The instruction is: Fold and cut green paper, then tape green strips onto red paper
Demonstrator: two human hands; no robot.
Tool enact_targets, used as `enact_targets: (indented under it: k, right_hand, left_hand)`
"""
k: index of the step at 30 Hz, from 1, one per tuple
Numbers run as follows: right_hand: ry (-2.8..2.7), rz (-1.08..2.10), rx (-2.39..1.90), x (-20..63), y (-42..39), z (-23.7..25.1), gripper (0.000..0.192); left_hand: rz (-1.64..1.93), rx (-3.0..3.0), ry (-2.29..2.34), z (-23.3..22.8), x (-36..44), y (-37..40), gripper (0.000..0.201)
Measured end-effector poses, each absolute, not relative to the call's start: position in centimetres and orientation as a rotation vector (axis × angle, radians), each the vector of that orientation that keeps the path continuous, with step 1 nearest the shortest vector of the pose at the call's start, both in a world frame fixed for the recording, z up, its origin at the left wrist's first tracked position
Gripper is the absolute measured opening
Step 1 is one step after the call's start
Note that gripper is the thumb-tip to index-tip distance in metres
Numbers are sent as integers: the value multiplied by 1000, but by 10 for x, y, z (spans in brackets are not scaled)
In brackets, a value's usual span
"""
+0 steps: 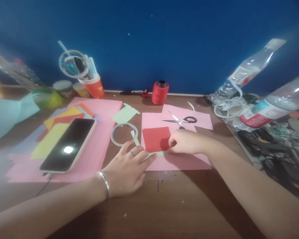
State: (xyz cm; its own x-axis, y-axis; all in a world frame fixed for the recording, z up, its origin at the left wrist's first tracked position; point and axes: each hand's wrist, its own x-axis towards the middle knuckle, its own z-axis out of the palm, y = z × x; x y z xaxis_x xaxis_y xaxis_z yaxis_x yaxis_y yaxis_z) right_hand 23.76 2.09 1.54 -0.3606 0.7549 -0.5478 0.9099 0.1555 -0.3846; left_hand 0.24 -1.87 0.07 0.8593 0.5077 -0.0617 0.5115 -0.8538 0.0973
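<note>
A red paper square (pixel 156 138) lies on a pink sheet (pixel 179 162). Along its near edge runs a thin green paper strip (pixel 161 153). My left hand (pixel 129 162), wearing a ring and a bangle, rests with fingers stretched out, the index fingertip at the strip's left end. My right hand (pixel 183 142) is closed at the square's lower right corner, its fingertips pinched on the strip's right end; the thumb side partly hides the contact. Another green piece (pixel 135 137) shows beyond my left fingers. Scissors (pixel 180 121) lie opened just beyond my right hand.
A tape roll (pixel 112 134) lies left of the square. Further left, a phone (pixel 69 144) rests on coloured papers (pixel 48 139). Behind stand a cup of pens (pixel 93 87) and a red thread spool (pixel 160 93). Plastic bottles (pixel 264 111) and cables (pixel 269 162) crowd the right.
</note>
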Motion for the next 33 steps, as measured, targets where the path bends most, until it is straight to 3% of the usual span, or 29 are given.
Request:
enact_targets:
  k: [33]
  right_hand:
    - [2196, -970, 1594, 233, 23, 21, 17]
  left_hand:
    - [31, 3054, 868, -3, 20, -24, 47]
